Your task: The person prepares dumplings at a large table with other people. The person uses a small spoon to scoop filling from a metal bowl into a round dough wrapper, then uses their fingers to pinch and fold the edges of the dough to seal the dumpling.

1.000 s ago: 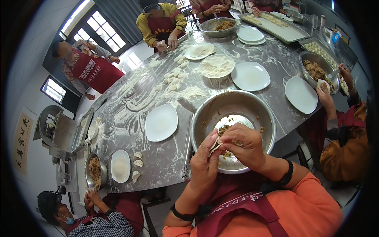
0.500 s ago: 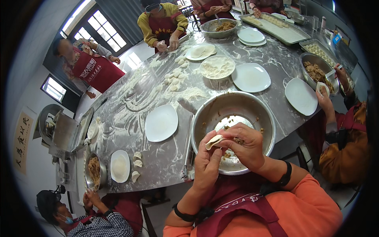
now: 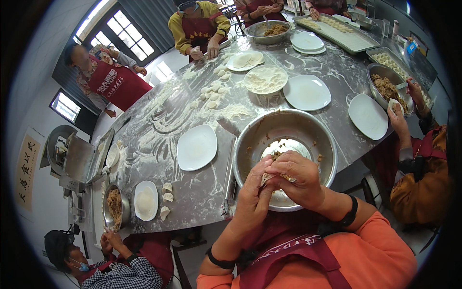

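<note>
Both my hands meet over a big steel bowl [image 3: 245,137] with bits of brown filling stuck to its inside. Between them is a dumpling [image 3: 266,178], mostly covered by my fingers, with only a strip of pale dough showing. My left hand [image 3: 254,190] is closed round it from the left. The fingers of my right hand [image 3: 299,177] curl over and press on it from the right. Left of the bowl lies a bare white square plate [image 3: 197,148]. A rolling-pin-like stick [image 3: 228,126], dusted with flour, leans near the bowl's rim.
Flour dusts the steel table [image 3: 159,168]. Beyond my bowl stand a flour bowl [image 3: 266,79], white plates [image 3: 307,93] and dough pieces [image 3: 211,94]. Folded dumplings [image 3: 167,197] lie at left. Co-workers surround the table; one at right holds a wrapper [image 3: 395,107] beside a filling bowl [image 3: 385,89].
My hands have closed together over the dumpling, my right fingers now covering most of it. Its pale folded edge showed plainly before.
</note>
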The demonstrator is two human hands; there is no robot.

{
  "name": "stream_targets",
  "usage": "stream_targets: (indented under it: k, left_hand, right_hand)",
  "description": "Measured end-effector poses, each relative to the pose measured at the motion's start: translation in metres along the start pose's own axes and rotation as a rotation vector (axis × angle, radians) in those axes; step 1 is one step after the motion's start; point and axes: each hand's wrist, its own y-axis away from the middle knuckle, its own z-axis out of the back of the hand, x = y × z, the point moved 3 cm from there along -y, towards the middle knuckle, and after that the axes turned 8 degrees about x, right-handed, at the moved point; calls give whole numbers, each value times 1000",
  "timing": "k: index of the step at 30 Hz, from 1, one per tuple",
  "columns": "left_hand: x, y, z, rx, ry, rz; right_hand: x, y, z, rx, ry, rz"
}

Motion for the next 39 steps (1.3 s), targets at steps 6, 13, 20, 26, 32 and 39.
stream_targets:
  k: [6,13,20,26,32,39]
  left_hand:
    - [-4,-5,5,144,89,92]
    - [0,3,-19,-87,505,71]
    - [5,10,-15,-115,340,133]
    - [-6,10,-8,-94,264,106]
    - [8,12,4,21,190,94]
    - [-3,10,12,69,44,71]
  right_hand:
    - [-1,4,1,2,-1,73]
    - [0,6,-7,-52,-59,-141]
    - [2,-3,-11,37,116,42]
    - [12,-13,-10,86,222,187]
    - [10,-12,-12,115,147,201]
    - [12,-13,-12,134,151,234]
